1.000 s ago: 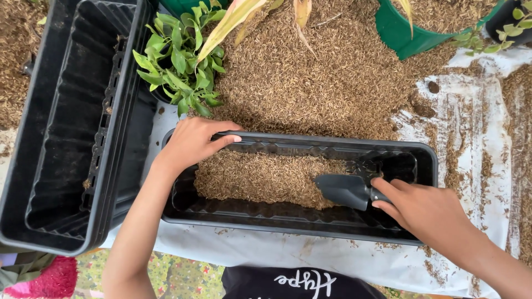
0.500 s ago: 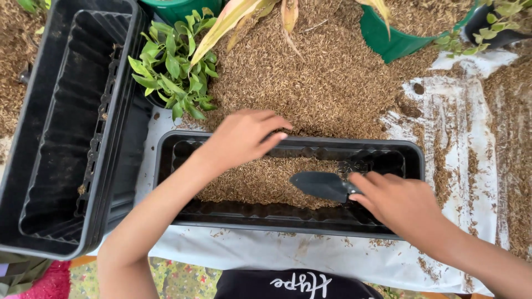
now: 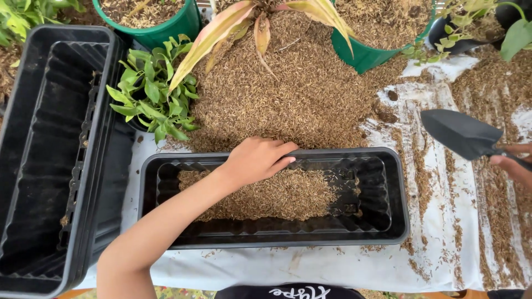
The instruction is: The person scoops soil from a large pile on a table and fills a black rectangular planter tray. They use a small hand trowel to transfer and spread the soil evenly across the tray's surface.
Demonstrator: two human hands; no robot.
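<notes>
Left hand point(image 3: 256, 160), fingers loosely open, rests palm-down on far rim of long black plastic planter trough point(image 3: 399, 221) w/ brown husk fill point(image 3: 266, 194); right hand point(image 3: 512, 163) grips dark metal trowel point(image 3: 460, 134) over white sheet's point(image 3: 438, 232) right edge.
</notes>
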